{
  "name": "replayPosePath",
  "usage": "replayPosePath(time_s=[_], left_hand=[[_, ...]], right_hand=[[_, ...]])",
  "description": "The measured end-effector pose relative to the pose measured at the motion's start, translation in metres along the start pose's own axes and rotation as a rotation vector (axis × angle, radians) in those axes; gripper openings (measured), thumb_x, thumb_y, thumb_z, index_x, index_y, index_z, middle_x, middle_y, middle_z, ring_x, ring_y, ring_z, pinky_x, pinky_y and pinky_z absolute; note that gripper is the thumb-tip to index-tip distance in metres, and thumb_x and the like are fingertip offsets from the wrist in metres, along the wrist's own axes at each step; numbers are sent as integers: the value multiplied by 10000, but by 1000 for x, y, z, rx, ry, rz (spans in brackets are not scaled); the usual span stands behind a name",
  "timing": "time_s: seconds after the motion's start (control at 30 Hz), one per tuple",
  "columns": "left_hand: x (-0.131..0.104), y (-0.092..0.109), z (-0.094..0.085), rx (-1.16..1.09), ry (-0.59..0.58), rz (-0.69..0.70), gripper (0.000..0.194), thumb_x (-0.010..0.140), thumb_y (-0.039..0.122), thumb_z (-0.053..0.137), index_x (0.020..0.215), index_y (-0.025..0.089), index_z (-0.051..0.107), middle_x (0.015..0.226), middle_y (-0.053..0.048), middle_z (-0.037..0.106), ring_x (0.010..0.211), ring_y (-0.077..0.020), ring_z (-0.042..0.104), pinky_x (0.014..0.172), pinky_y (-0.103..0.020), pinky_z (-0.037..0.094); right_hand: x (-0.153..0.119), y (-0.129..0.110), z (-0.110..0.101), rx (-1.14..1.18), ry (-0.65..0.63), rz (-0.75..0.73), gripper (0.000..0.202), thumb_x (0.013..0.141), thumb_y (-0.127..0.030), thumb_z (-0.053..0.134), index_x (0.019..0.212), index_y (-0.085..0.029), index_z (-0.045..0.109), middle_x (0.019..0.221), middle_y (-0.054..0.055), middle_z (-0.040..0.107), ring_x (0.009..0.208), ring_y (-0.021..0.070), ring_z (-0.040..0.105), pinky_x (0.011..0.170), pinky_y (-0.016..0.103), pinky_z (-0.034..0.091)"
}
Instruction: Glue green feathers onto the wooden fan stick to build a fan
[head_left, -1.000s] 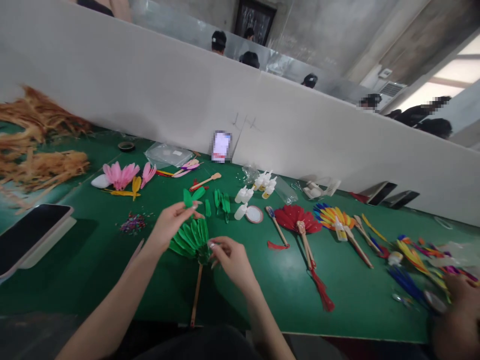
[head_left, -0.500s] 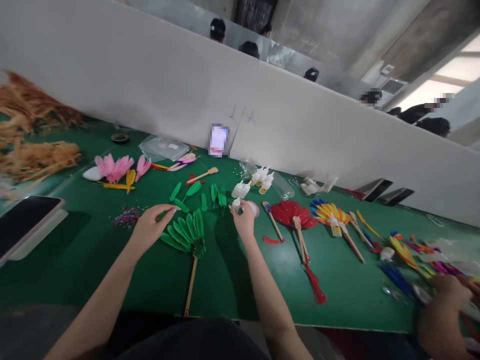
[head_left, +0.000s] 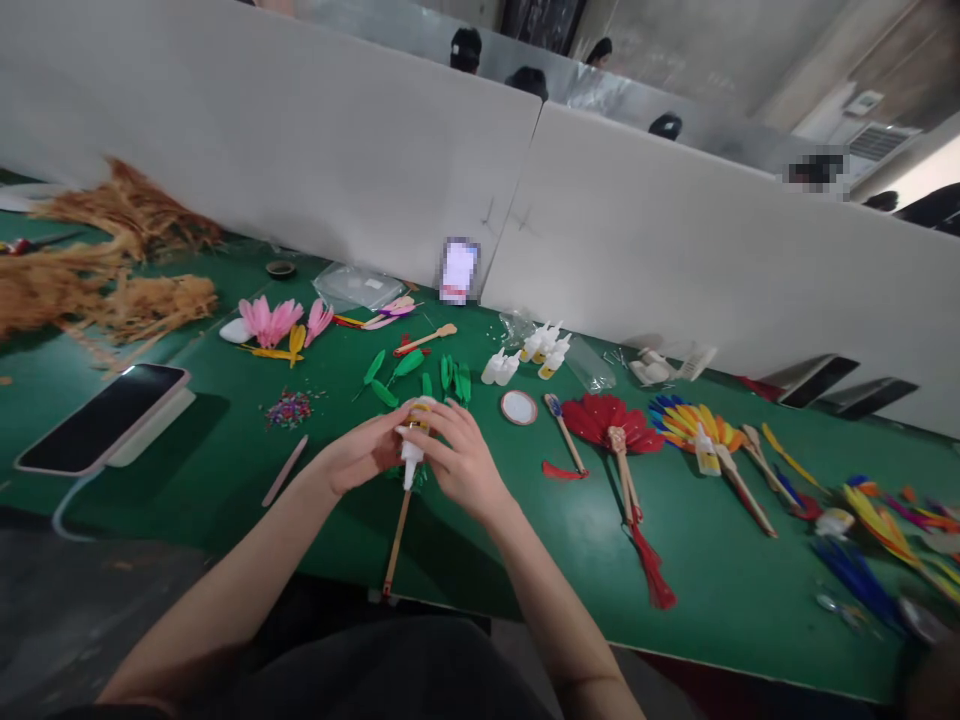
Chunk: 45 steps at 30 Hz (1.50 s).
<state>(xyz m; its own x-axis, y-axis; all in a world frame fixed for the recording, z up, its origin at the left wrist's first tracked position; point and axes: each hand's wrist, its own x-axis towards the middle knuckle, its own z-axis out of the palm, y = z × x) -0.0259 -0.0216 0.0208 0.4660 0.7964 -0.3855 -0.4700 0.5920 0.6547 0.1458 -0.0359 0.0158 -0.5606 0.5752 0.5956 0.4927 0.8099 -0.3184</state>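
Note:
My right hand [head_left: 465,460] is closed round a white glue bottle [head_left: 412,458] with a yellow label, its nozzle pointing down. From the other side my left hand [head_left: 365,452] presses its fingers to the same bottle. Beneath both hands is the green feather fan, mostly hidden; its wooden handle [head_left: 398,545] runs toward the table's front edge. Loose green feathers [head_left: 409,362] lie just beyond my hands. A pale pink stick [head_left: 286,470] rests left of my left hand.
A round white dish [head_left: 519,406], red feather fan [head_left: 611,425] and yellow-blue fan [head_left: 694,425] lie to the right. White bottles [head_left: 546,345] stand behind. A phone [head_left: 105,420], pink feathers [head_left: 270,323] and tan fibres [head_left: 135,220] are at left.
My hands have come together over the green fan, with the bottle lifted and turned nozzle down between them. The view has shifted left. The co-worker's hands at the right have left the clear view.

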Motion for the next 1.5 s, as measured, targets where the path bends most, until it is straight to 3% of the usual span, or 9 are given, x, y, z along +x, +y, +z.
replayPosePath(time_s=[0.17, 0.3, 0.37, 0.47, 0.57, 0.73, 0.83, 1.07, 1.5], left_hand=[[-4, 31, -5, 183, 74, 111, 248, 765, 230, 689, 1007, 177, 691, 1052, -92, 697, 998, -213, 647, 881, -310, 504], [-17, 40, -4, 207, 152, 266, 228, 715, 163, 729, 938, 188, 691, 955, -58, 688, 953, -190, 643, 912, -301, 485], [-21, 34, 1, 168, 160, 317, 159, 736, 263, 734, 856, 177, 676, 853, -32, 652, 816, -148, 628, 831, -277, 508], [-24, 20, 10, 119, 157, 412, 418, 778, 566, 611, 706, 155, 629, 708, -15, 569, 671, -126, 567, 701, -266, 518], [-24, 8, 21, 160, 197, 506, 582, 835, 639, 454, 551, 143, 561, 582, -21, 503, 586, -122, 521, 609, -251, 490], [-20, 3, 35, 216, 207, 649, 348, 870, 344, 497, 592, 150, 575, 522, -12, 488, 516, -117, 499, 534, -236, 426], [-17, 7, 38, 187, 197, 682, 403, 861, 367, 463, 529, 154, 544, 472, -15, 473, 439, -120, 478, 468, -247, 394], [-12, 14, 39, 134, 179, 712, 571, 844, 550, 383, 434, 170, 502, 346, -15, 409, 307, -123, 422, 349, -249, 327], [-7, 12, 43, 42, 132, 642, 713, 921, 508, 108, 419, 172, 486, 293, -30, 369, 238, -131, 384, 290, -245, 285]], right_hand=[[-26, 11, -3, 88, 66, 159, 581, 886, -49, 396, 1421, -270, 344, 1482, 93, 376, 1405, 197, 291, 1128, 464, 306], [-48, 30, 8, 224, 351, 384, 487, 905, -125, 416, 1374, -252, 394, 1343, 119, 511, 1284, 210, 460, 1032, 423, 431], [-54, 38, 13, 246, 446, 474, 422, 907, -165, 433, 1324, -233, 443, 1259, 125, 567, 1191, 222, 535, 968, 421, 476], [-55, 43, 19, 265, 509, 549, 385, 909, -182, 434, 1291, -208, 464, 1156, 132, 611, 1072, 215, 597, 885, 399, 519], [-55, 42, 22, 297, 526, 588, 376, 898, -175, 441, 1271, -206, 479, 1089, 120, 635, 1009, 202, 618, 854, 383, 530], [-55, 44, 20, 336, 568, 654, 379, 887, -171, 436, 1261, -206, 483, 1040, 110, 638, 982, 196, 615, 831, 374, 529], [-56, 46, 19, 350, 593, 686, 377, 879, -172, 438, 1252, -203, 486, 1004, 103, 639, 953, 192, 614, 800, 364, 529], [-56, 47, 19, 385, 572, 729, 348, 862, -178, 449, 1206, -196, 502, 947, 87, 661, 890, 180, 634, 723, 322, 524], [-58, 48, 22, 430, 481, 799, 224, 849, -219, 472, 1043, -177, 576, 937, 107, 694, 842, 192, 658, 676, 316, 514]])
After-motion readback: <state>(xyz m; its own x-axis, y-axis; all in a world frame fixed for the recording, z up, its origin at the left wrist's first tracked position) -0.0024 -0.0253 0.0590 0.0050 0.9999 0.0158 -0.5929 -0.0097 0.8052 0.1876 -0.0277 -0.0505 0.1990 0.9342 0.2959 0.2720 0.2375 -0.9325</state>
